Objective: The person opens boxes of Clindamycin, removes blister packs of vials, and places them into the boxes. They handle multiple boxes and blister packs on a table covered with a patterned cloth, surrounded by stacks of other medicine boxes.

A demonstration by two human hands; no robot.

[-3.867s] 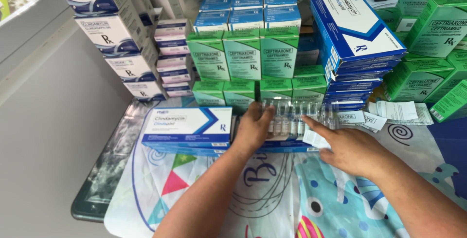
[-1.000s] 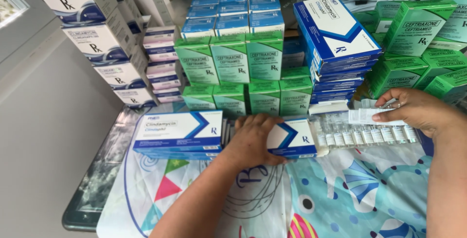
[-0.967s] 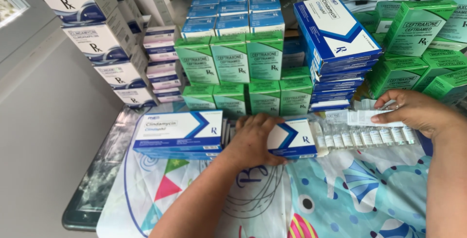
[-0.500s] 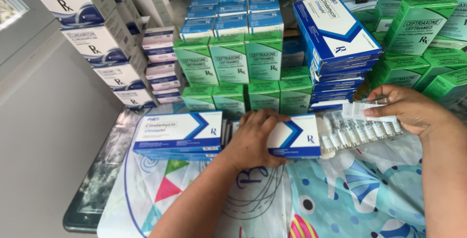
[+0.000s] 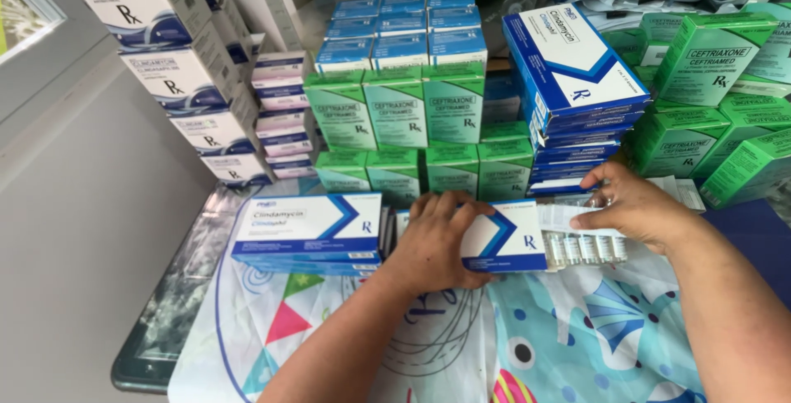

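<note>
left hand [image 5: 435, 242] clamps blue-white carton [image 5: 504, 238] on table [image 5: 156, 337] | right hand [image 5: 634, 209] pinches vial tray [image 5: 583, 242], now pushed further into carton vs a second ago | insertion nearly done

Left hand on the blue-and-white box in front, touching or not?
Touching. Head view: the left hand lies over the blue-and-white box, fingers wrapped on its top edge.

Two bare hands are in view, the left hand [image 5: 434, 242] and the right hand [image 5: 634, 209]. Six small blue-topped cardboard cartons [image 5: 400, 32] sit in two rows of three above three upright green cardboard boxes [image 5: 395, 110]. Four large white-and-navy cardboard cartons [image 5: 177, 77] stand stacked at the left.
</note>
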